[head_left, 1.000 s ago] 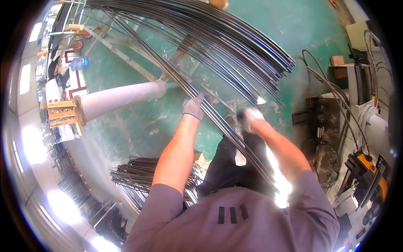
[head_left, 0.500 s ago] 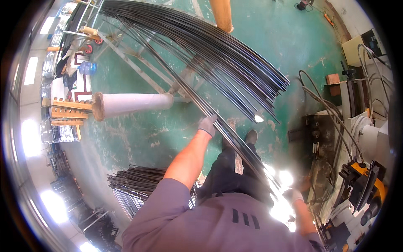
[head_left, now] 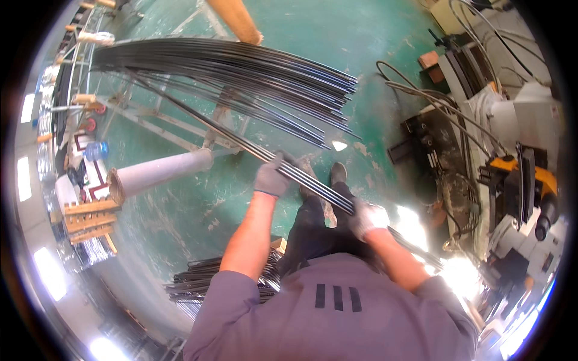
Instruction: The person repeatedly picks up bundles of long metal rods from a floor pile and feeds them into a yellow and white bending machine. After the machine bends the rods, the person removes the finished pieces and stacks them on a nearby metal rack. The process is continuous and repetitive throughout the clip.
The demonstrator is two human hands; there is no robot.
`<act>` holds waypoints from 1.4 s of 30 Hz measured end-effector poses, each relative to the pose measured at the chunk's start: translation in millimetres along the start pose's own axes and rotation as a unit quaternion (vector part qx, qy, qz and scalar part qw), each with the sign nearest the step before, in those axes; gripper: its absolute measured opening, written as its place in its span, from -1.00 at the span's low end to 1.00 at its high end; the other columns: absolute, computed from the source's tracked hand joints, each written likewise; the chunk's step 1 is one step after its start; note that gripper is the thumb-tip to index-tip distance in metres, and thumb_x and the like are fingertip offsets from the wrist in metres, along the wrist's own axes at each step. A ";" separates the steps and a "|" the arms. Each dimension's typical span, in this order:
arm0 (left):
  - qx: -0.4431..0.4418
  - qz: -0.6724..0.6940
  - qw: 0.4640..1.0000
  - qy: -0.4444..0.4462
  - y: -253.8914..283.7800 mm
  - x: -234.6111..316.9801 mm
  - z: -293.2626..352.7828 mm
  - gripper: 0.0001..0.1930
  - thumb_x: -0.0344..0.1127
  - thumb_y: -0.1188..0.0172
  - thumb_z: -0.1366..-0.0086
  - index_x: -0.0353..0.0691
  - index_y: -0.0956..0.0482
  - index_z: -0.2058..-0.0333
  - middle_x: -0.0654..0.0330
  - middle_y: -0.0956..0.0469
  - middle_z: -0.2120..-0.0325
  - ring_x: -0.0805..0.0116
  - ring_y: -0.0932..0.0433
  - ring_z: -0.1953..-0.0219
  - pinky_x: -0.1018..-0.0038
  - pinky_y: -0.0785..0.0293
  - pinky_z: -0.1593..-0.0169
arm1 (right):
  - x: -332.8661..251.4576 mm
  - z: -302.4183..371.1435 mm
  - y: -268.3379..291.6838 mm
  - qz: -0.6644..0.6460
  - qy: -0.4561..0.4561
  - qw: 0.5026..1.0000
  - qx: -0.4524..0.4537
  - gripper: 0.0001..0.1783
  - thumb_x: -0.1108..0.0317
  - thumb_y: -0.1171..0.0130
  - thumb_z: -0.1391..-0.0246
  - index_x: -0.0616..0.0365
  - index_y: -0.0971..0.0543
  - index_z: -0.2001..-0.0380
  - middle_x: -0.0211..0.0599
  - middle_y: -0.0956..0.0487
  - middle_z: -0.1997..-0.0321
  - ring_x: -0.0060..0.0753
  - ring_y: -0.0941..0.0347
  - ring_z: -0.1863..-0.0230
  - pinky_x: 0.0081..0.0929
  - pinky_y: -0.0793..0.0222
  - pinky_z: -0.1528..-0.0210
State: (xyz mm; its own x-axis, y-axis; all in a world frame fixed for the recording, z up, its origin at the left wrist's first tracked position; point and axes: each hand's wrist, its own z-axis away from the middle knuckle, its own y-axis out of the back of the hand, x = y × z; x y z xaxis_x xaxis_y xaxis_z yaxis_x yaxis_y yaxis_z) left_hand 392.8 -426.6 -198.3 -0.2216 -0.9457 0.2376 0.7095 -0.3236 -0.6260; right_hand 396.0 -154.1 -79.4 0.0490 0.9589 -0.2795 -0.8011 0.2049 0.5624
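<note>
Several long, thin dark metal rods (head_left: pixel 314 185) run slantwise across my front in one small bundle, from the far left down to the lower right. My left hand (head_left: pixel 274 174), in a grey glove, is closed around the bundle. Farther along, my gloved right hand (head_left: pixel 368 219) grips the same rods close to my thighs. Beyond my hands, a large stack of similar rods (head_left: pixel 241 66) lies on a metal rack (head_left: pixel 162 120), their ends fanned toward the right. The far end of my bundle meets that stack. The near end fades into glare at the lower right.
A pale roller (head_left: pixel 159 171) stretches left of my arm. Another heap of rods (head_left: pixel 223 274) lies by my left elbow. On the right stand a machine with a yellow-and-black part (head_left: pixel 521 174) and looping cables (head_left: pixel 421 90). A brown post (head_left: pixel 238 21) rises beyond the stack.
My right hand has come from the lower right to my lap, now gripping the rods nearer my left hand. The view has turned, shifting the stack leftward.
</note>
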 end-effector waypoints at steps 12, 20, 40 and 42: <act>0.119 -0.069 0.985 -0.104 -23.0 62.0 17.2 -0.88 -0.37 -0.01 -0.34 -0.21 -0.37 0.41 0.27 -0.26 0.61 0.35 -0.25 0.57 0.37 -0.34 0.41 | 181.4 153.0 -79.1 0.075 -0.143 0.967 0.198 -0.78 0.50 -0.02 0.10 0.09 -0.58 0.34 -0.05 -0.55 0.37 0.00 -0.51 0.27 -0.13 -0.42 0.20; -0.032 -0.052 0.996 -0.059 -103.0 47.2 113.3 -0.93 -0.40 -0.12 -0.18 -0.24 -0.44 0.42 0.27 -0.40 0.57 0.36 -0.38 0.47 0.22 -0.40 0.19 | 311.4 176.7 -110.9 0.093 -0.151 0.926 0.333 -0.86 0.51 0.00 0.13 0.12 -0.53 0.46 -0.08 -0.52 0.45 0.03 -0.46 0.31 -0.16 -0.36 0.14; -0.503 -0.282 0.817 -0.010 -393.5 -80.1 103.0 -0.70 -0.30 -0.03 -0.35 -0.33 -0.38 0.02 0.12 -0.48 0.21 0.21 -0.45 0.09 0.19 -0.25 -0.24 | 303.6 194.0 -17.6 -0.842 0.090 0.031 0.531 -0.72 0.42 0.06 -0.29 0.42 -0.39 0.04 -0.18 -0.50 0.14 -0.38 -0.46 0.03 -0.47 -0.44 -0.11; -0.458 -0.283 0.840 -0.072 -429.4 -59.6 92.7 -0.69 -0.30 0.03 -0.38 -0.37 -0.37 0.00 0.12 -0.48 0.16 0.22 -0.43 0.01 0.20 -0.23 -0.28 | 340.1 201.1 -27.6 -0.793 0.102 0.098 0.592 -0.77 0.33 -0.11 -0.19 0.25 -0.44 0.17 -0.23 -0.55 0.28 -0.28 -0.48 0.15 -0.33 -0.42 -0.03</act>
State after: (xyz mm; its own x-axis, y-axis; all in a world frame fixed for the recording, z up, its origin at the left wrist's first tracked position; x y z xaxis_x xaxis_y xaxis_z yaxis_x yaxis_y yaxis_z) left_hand 163.4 -228.5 125.2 -0.2196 -0.6405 0.7359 -0.3091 -0.6698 -0.6752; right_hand 554.7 205.9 -33.5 -0.5583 -0.4636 -0.6880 0.7555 0.0585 -0.6525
